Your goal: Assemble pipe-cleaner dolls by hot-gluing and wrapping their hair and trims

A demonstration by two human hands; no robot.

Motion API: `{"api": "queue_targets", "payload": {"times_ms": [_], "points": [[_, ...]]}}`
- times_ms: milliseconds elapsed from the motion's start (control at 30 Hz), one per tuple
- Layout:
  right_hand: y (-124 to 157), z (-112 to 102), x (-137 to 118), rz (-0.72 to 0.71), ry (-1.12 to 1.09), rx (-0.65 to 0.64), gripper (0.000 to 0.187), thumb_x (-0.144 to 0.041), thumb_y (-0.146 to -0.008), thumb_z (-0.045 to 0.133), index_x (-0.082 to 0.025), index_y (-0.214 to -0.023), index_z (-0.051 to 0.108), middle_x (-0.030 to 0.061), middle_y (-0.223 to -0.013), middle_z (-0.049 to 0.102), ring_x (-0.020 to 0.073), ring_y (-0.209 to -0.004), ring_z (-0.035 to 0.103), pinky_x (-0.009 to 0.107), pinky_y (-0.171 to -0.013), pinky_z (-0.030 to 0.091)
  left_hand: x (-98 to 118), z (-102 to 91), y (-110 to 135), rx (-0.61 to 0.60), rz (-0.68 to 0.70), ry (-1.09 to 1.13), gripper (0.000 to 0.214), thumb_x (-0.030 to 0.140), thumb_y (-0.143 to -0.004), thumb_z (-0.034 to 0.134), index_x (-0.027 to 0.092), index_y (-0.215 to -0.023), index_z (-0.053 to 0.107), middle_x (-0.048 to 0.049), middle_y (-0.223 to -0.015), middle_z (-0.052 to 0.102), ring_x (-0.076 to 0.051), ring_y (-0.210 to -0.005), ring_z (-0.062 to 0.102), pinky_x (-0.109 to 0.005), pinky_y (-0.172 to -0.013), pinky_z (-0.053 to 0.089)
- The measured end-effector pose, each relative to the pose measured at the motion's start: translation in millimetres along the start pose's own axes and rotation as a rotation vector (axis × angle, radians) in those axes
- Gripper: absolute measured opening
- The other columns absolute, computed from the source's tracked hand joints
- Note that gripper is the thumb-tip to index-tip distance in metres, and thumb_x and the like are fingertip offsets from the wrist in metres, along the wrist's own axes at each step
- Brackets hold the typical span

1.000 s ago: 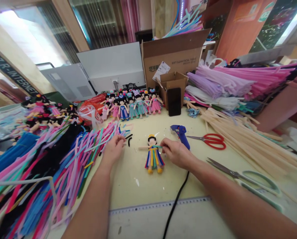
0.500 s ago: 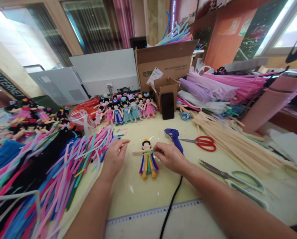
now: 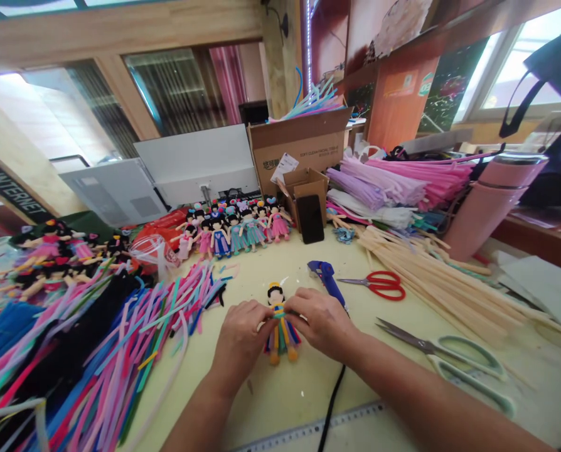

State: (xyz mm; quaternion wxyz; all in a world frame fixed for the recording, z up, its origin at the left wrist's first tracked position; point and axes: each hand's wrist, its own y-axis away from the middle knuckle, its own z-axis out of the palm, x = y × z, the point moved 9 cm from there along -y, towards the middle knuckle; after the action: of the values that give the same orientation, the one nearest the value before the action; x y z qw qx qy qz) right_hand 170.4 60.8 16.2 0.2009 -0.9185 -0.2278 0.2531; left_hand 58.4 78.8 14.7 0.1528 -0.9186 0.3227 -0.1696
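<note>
A ruler strip (image 3: pixel 309 433) and a black cord (image 3: pixel 331 405) lay nearest, with green-handled scissors (image 3: pixel 473 364) to the right. Just beyond, on the pale tabletop (image 3: pixel 214 383), a person's left hand (image 3: pixel 243 333) and right hand (image 3: pixel 326 321) pinched a crowned doll (image 3: pixel 283 339) at its chest from either side. A blue glue gun (image 3: pixel 328 280) and red scissors (image 3: pixel 386 285) rested past the right hand; farther back, finished-looking dolls (image 3: pixel 236 233) stood grouped beside an upright phone (image 3: pixel 310 220).

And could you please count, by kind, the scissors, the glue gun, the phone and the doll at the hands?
Red-handled scissors and green-handled scissors: 2
Glue gun: 1
Phone: 1
Doll touched by left hand and right hand: 1
Total: 5
</note>
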Motion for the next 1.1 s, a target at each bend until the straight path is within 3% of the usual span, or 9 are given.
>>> {"api": "queue_targets", "payload": {"times_ms": [200,300,533,767,1100], "points": [[-1.6,-5.7,0.3,0.013,0.023,0.012,0.014,-0.025,-0.091,0.055,-0.02,-0.086,0.067,0.0029,-0.079,0.063,0.0156,-0.078,0.057,0.026,-0.067,0.036,20.8,-10.9,-15.2,-0.093,0.069,-0.024,0.022,0.034,-0.092,0.05,0.023,-0.09,0.069,-0.0046,-0.082,0.068,-0.02,-0.08,0.061,-0.032,-0.07,0.042],[-1.9,-8.6,0.7,0.02,0.037,0.025,0.016,-0.025,-0.092,0.054,-0.02,-0.084,0.067,0.0037,-0.081,0.064,0.0164,-0.08,0.057,0.027,-0.069,0.037,26.8,-12.6,-18.2,-0.09,0.078,-0.02,0.021,0.03,-0.092,0.05,0.022,-0.086,0.068,-0.0039,-0.08,0.068,-0.02,-0.079,0.061,-0.032,-0.071,0.042],[-2.3,-9.1,0.5,0.016,0.07,0.037,0.017,-0.024,-0.092,0.054,-0.02,-0.08,0.065,0.0031,-0.08,0.062,0.016,-0.08,0.055,0.027,-0.07,0.037,19.0,-2.2,-9.2,-0.022,0.066,-0.062,0.017,0.026,-0.089,0.054,0.021,-0.079,0.066,-0.003,-0.074,0.067,-0.019,-0.073,0.061,-0.032,-0.067,0.041],[-1.7,-4.8,-4.4,-0.007,0.095,0.021,0.016,-0.025,-0.092,0.053,-0.02,-0.083,0.065,0.0033,-0.08,0.062,0.0166,-0.079,0.055,0.027,-0.068,0.037,18.6,4.2,-5.7,-0.049,0.07,-0.194,0.017,0.024,-0.09,0.053,0.019,-0.076,0.062,-0.0036,-0.074,0.066,-0.02,-0.072,0.059,-0.033,-0.067,0.038],[-2.1,-6.5,-7.1,0.0,0.113,-0.027,0.016,-0.023,-0.091,0.054,-0.02,-0.084,0.068,0.0043,-0.081,0.062,0.0177,-0.081,0.056,0.027,-0.068,0.038,22.8,5.7,-5.3,-0.081,0.072,-0.201,0.023,0.025,-0.093,0.047,0.019,-0.077,0.063,-0.0049,-0.076,0.067,-0.02,-0.074,0.06,-0.034,-0.068,0.038]]}}
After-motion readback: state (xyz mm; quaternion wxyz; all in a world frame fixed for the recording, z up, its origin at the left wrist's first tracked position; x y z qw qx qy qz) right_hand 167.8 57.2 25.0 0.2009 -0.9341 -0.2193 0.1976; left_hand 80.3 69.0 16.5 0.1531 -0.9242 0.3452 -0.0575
